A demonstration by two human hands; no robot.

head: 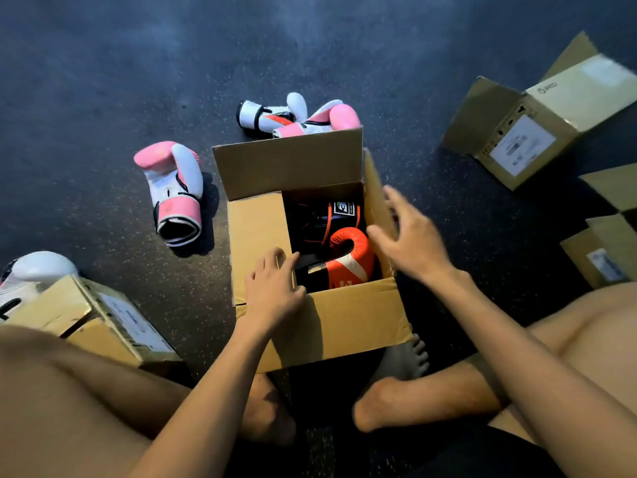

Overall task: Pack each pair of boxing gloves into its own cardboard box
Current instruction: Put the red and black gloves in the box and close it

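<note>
Finding: the orange glove [349,256] and its black-cuffed mate [312,220] lie inside the open box [358,322], between my two grips and just beyond the left fingertips. My left grip [272,288] rests flat on the folded-in left flap, fingers relaxed and holding nothing. My right grip [413,243] is spread wide at the upright right flap; blur prevents me from confirming contact. Handling assessment: the gloves appear padded and light, with a smooth skin that may slide, so they should yield to a push; the cuff is the firmer place to take hold if either needs reseating. The flaps are thin, stiff card, best pressed near their free edges with open fingers. This pair looks seated, and closing the flaps appears to be the step in hand. Outstanding: one pink glove [175,191] lies on the floor, beyond and outboard of the left grip, and two more gloves [300,115] lie past the far flap. Markings: a square patch [344,207] on the black cuff shows a "3". White lettering on the orange glove is cut off. The label on the far-right box [522,144] is unreadable.
</note>
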